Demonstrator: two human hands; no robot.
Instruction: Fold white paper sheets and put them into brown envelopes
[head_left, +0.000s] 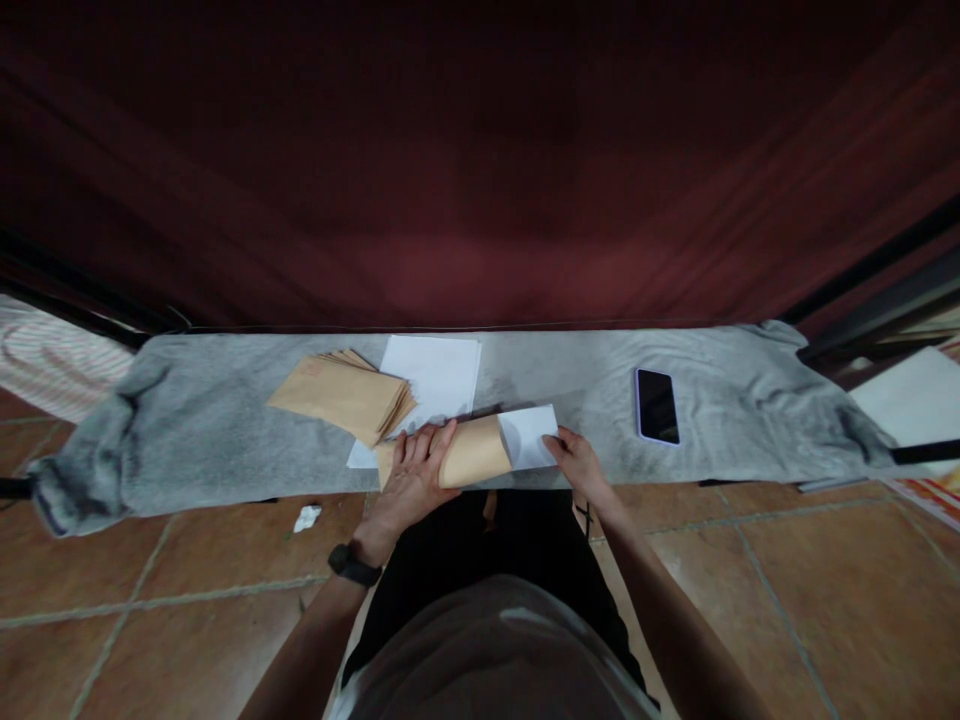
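A brown paper envelope (476, 450) lies at the near edge of the cloth-covered surface, its mouth facing right and bulging a little. Across its left part rests my left hand (420, 465), fingers laid out and pressing it down. A folded white sheet of paper (525, 436) sticks out of the mouth, its left part hidden inside. My right hand (574, 460) pinches the sheet's right end between thumb and fingers. Beyond my left hand, a fanned stack of brown envelopes (337, 393) overlaps some white paper (439, 370).
A phone with a purple edge (657, 406) lies to the right on the grey cloth (577, 370). Dark red fabric (480, 200) hangs behind. On the tiled floor (225, 640) is a crumpled white scrap (307, 518). Dark metal bars flank both ends.
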